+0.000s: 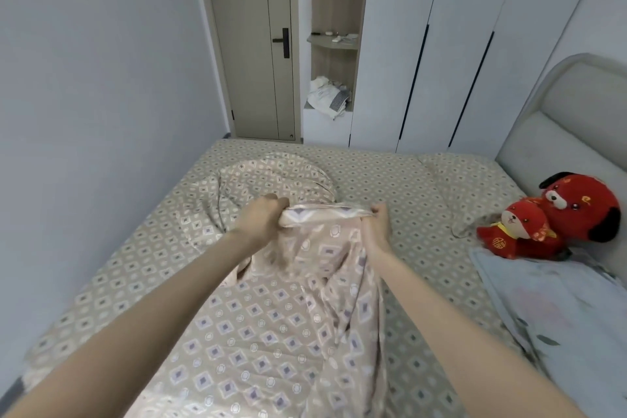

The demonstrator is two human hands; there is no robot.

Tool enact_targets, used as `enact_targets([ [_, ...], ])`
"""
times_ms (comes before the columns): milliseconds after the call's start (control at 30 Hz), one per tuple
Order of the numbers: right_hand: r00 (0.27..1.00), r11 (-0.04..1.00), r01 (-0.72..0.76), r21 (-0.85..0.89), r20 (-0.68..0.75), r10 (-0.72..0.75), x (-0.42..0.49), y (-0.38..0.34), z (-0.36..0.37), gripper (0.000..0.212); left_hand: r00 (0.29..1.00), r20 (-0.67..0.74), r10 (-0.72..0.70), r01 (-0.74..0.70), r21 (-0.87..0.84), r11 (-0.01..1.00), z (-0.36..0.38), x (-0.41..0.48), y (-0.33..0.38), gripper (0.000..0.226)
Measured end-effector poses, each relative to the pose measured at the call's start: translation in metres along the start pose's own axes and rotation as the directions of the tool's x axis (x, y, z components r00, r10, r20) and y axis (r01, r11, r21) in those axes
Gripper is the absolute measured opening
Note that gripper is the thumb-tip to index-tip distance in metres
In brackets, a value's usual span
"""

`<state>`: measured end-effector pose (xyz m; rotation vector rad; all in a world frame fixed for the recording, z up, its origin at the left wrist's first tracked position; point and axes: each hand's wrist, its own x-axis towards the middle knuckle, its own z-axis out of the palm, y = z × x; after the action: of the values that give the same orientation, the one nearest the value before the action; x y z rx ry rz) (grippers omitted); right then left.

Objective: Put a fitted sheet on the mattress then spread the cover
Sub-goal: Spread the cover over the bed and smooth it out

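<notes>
- The cover (271,332) hung from your fingers back toward you, loose length running near-far.
- Your left hand (259,220) had its fingers curled tight round the cover's bunched hem. Your right hand (376,226) pinched the same hem, off to the right.
- The hem stretched between the two grips, long axis left-right, both hands about equally far out.
- The rest of the cover lay heaped just beyond the left fingers, so spreading probably meant shaking that heap open.
- The fitted sheet (390,173) looked already on, flat under and beyond the fingers.
- The plush toys (559,214) sat well right of the right fingers.
</notes>
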<state>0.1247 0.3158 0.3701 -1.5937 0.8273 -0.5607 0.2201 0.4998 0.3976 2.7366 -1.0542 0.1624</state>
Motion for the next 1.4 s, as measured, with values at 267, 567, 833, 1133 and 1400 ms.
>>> enact_targets([
  [267,0.950,0.892,-0.001,0.453,-0.278,0.142,0.038,-0.029,-0.011,0.026,0.909,0.025,-0.417,0.418,-0.033,0.908,0.042,0.020,-0.048,0.027],
  [567,0.964,0.980,-0.197,-0.002,-0.180,0.194,0.089,-0.001,-0.033,0.038,0.876,0.017,-0.482,0.475,-0.211,0.854,0.029,0.045,-0.036,0.024],
  [833,0.845,0.916,0.346,-0.202,0.491,-0.211,0.069,-0.013,0.027,0.036,0.985,-0.152,-0.085,0.013,-0.421,0.907,-0.051,0.092,0.046,0.025],
  [1133,0.989,0.973,0.136,0.186,0.032,-0.145,0.104,-0.042,0.015,0.010,0.978,-0.053,-0.200,0.202,0.030,0.979,-0.030,0.080,0.010,0.028],
  [1400,0.997,0.801,-0.009,0.599,-0.055,0.052,0.110,-0.050,-0.006,0.018,0.773,0.019,-0.635,0.615,-0.271,0.740,0.027,0.052,-0.041,0.029],
])
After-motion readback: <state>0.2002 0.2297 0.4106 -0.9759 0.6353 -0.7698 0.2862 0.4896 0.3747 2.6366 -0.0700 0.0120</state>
